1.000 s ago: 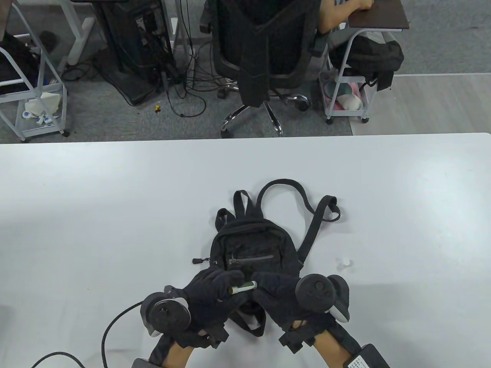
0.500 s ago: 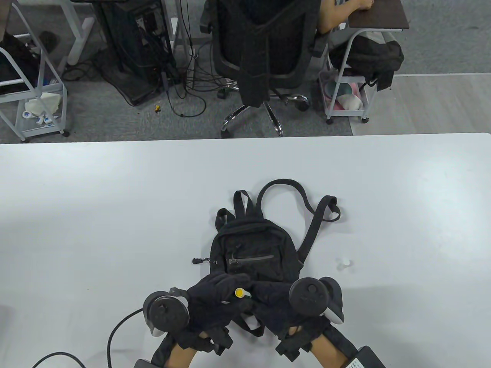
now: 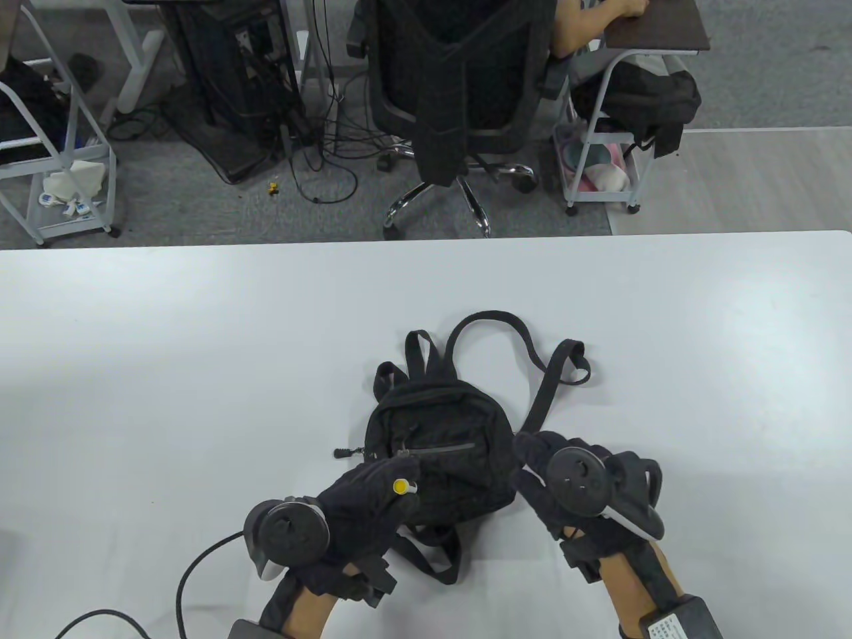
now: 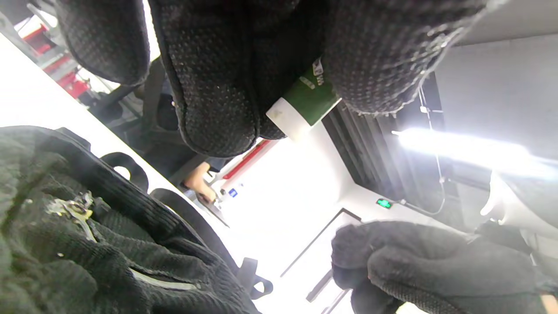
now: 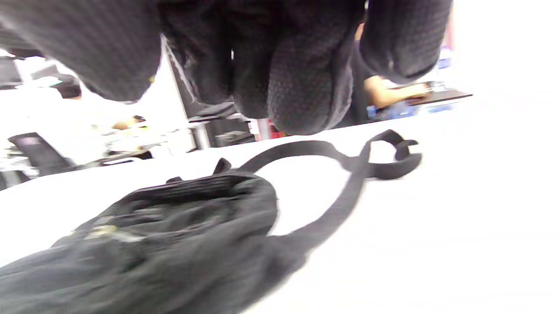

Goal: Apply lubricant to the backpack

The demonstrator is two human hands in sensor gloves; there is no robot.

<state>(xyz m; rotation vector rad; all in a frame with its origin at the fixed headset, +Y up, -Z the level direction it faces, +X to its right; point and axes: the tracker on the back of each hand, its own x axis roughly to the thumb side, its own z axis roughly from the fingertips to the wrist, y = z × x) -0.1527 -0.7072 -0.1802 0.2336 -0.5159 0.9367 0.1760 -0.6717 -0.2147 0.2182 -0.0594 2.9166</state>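
Observation:
A small black backpack (image 3: 439, 426) lies flat on the white table (image 3: 200, 373), front pocket zipper (image 3: 436, 450) facing up. My left hand (image 3: 393, 482) grips a lubricant stick (image 3: 401, 486) over the backpack's lower left, its yellow end facing up. In the left wrist view my left hand (image 4: 301, 109) holds the stick's green and white tube (image 4: 305, 104) above the backpack (image 4: 87, 244). My right hand (image 3: 529, 456) is at the backpack's right edge by the strap and holds nothing. In the right wrist view my right hand (image 5: 261, 87) hangs, fingers curled, above the backpack (image 5: 174, 235).
The shoulder straps (image 3: 552, 373) loop out behind and to the right of the backpack. A zipper pull (image 3: 343, 452) sticks out on its left. A black cable (image 3: 193, 572) runs from my left wrist. An office chair (image 3: 459, 100) stands beyond the table's far edge.
My right hand let go of the stick and moved right to the backpack's right edge, covering the small white cap there. My left hand turned the stick so its yellow end faces up.

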